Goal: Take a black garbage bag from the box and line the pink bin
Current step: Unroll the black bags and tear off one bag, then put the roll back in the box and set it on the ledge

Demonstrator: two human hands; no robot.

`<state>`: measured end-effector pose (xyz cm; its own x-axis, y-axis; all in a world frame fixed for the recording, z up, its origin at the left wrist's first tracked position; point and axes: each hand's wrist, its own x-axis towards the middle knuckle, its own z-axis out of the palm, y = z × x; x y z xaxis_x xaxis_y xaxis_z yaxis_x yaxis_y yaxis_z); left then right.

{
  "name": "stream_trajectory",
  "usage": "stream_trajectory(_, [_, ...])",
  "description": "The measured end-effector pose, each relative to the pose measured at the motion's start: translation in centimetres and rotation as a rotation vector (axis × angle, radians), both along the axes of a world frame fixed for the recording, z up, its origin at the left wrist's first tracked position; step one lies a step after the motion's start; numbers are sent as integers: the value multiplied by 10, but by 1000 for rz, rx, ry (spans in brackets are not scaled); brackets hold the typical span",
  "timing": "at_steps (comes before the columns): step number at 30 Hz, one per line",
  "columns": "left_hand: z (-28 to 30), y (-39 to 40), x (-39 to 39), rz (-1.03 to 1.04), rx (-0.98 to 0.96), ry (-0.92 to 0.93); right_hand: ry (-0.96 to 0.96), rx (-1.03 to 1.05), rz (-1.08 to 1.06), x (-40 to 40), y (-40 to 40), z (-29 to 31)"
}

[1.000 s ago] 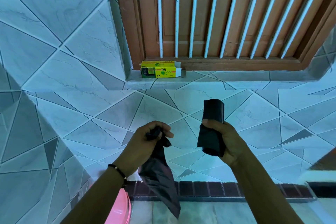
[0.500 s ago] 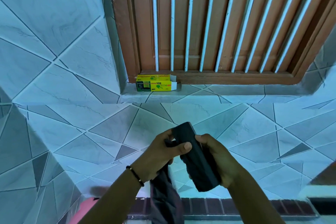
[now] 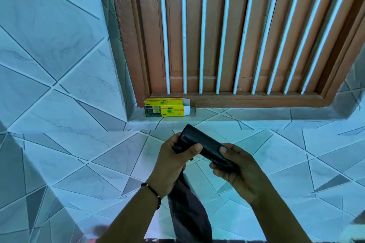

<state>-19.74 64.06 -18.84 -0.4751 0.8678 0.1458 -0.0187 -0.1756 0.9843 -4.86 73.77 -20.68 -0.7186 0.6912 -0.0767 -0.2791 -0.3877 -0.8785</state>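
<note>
A black roll of garbage bags [image 3: 205, 147] lies slanted between both hands. My right hand [image 3: 239, 171] grips its lower end, and my left hand [image 3: 174, 161] pinches its upper end with the thumb on top. One loose black garbage bag [image 3: 188, 215] hangs down from under my left hand, between my forearms. The yellow and green bag box [image 3: 166, 110] lies on the window ledge with its right end flap open. A sliver of the pink bin [image 3: 94, 240] shows at the bottom edge, left of my left forearm.
A brown wooden window frame [image 3: 227, 100] with white vertical bars fills the top. The tiled ledge [image 3: 246, 116] runs below it, with a tiled wall beneath. A tiled wall corner juts out at the lower left.
My hands came together from apart; the left hand, with the loose bag still hanging from it, now also grips the roll. The view tilted up, so the pink bin has nearly left the frame.
</note>
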Motion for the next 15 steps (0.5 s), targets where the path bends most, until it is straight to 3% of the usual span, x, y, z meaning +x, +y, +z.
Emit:
stream_trajectory(5, [22,18,-5,-101,-80,218,92,-13,-155,-6,8,-4])
stream_trajectory(7, [25,30,-21,-150,-259,443,132,-52,-196,-4,13,-6])
stream_trajectory(9, [30,47,-45,-53,-471,714,156,-119,-214,-2,19,-6])
stream_trajectory(12, [49,79,-81,179,-542,1088,184,-213,-223,1,21,-4])
stream_trajectory(15, [61,112,-112,218,-685,1364,212,-261,-257,1,21,-7])
